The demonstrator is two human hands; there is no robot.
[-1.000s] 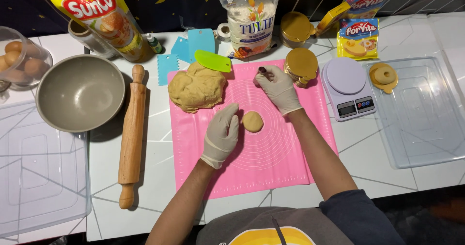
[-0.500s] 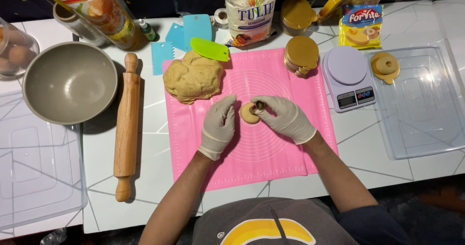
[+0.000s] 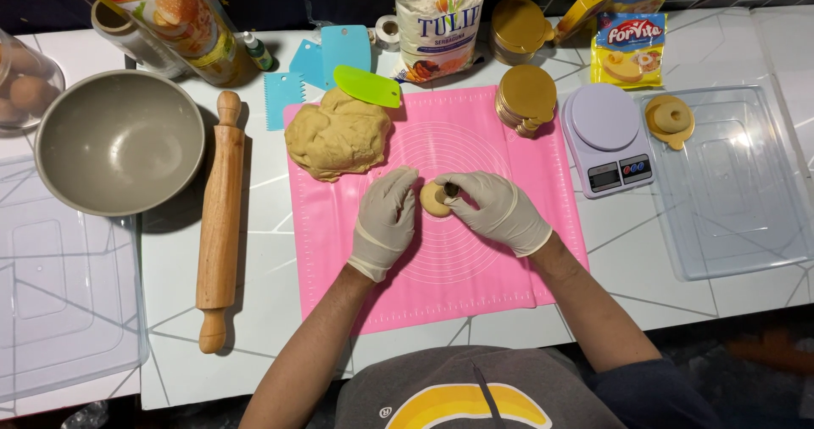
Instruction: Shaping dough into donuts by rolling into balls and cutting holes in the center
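Two gloved hands meet in the middle of the pink mat (image 3: 475, 302) on the worktop. The left hand (image 3: 386, 221) cups a small round dough piece (image 3: 435, 199) with its fingers pressed together. The right hand (image 3: 500, 210) pinches a little dark thing against the dough — I cannot tell what. A big dough lump (image 3: 337, 136) sits at ten o'clock, with a rolling pin (image 3: 220, 217) further left.

White worktop (image 3: 280, 251) with thin grey geometric lines fills most of the frame. Dark wall (image 3: 51, 9) with small star marks spans the top edge. Dark floor (image 3: 763, 353) shows lower right.
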